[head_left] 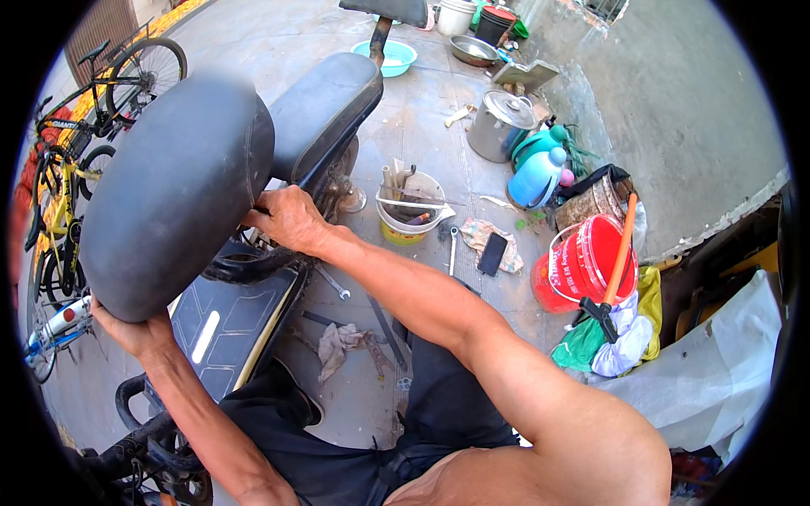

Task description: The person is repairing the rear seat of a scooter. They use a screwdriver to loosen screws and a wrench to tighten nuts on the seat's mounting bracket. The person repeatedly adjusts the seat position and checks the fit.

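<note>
A black padded scooter seat (169, 190) is tilted up in front of me, on the left. My left hand (135, 331) grips its near lower end, with the fingers partly hidden beneath the padding. On its right side my right hand (287, 219) is closed at the lower edge; the fingertips are hidden by the seat. Behind it lies the long rear seat (325, 105) of the scooter. Below, the dark footboard (207, 333) with a pale stripe extends toward me. A wrench (334, 283) rests on the ground right of the footboard.
A tool bucket (405, 232), a ratchet wrench (454, 250) and a phone (492, 254) on a cloth are to the right. Farther right stand a red bucket (561, 270), a hammer (620, 261) and a blue jug (533, 179). Bicycles (63, 207) stand at left.
</note>
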{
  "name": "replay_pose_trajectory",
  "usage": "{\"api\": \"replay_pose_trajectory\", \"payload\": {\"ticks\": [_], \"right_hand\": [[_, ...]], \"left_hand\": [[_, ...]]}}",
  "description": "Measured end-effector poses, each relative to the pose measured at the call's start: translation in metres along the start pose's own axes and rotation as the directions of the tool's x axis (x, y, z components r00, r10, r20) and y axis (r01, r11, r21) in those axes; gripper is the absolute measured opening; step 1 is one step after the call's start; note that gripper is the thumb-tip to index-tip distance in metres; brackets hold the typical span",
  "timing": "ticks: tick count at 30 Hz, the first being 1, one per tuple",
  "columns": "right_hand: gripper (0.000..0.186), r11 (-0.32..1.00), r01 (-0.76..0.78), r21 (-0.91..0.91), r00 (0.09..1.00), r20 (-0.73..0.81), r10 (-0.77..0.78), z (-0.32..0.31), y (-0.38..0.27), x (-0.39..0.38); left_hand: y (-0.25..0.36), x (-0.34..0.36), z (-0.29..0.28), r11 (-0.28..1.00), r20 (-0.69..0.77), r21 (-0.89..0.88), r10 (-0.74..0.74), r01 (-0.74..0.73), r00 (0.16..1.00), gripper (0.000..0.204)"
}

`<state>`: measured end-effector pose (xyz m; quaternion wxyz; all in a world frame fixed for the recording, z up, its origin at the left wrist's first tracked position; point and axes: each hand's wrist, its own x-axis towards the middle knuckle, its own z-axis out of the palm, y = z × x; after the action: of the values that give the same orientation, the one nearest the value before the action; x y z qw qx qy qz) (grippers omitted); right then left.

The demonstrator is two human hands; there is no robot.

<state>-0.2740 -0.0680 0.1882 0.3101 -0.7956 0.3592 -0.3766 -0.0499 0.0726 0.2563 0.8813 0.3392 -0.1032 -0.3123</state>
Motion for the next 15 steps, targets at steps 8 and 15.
{"api": "replay_pose_trajectory", "payload": {"ticks": [8, 15], "right_hand": [[0.040, 1.000, -0.011, 0.014, 1.000, -0.017, 0.011, -0.013, -0.004, 0.003], [0.035, 0.989, 0.101, -0.104, 0.971, -0.206, -0.120, -0.031, -0.010, 0.020]], "left_hand": [[0.000, 0.000, 0.002, 1.000, -0.001, 0.016, -0.001, 0.001, 1.000, 0.043], [0.001, -0.003, 0.005, 0.997, -0.042, 0.069, 0.024, -0.021, 0.999, 0.043]]}}
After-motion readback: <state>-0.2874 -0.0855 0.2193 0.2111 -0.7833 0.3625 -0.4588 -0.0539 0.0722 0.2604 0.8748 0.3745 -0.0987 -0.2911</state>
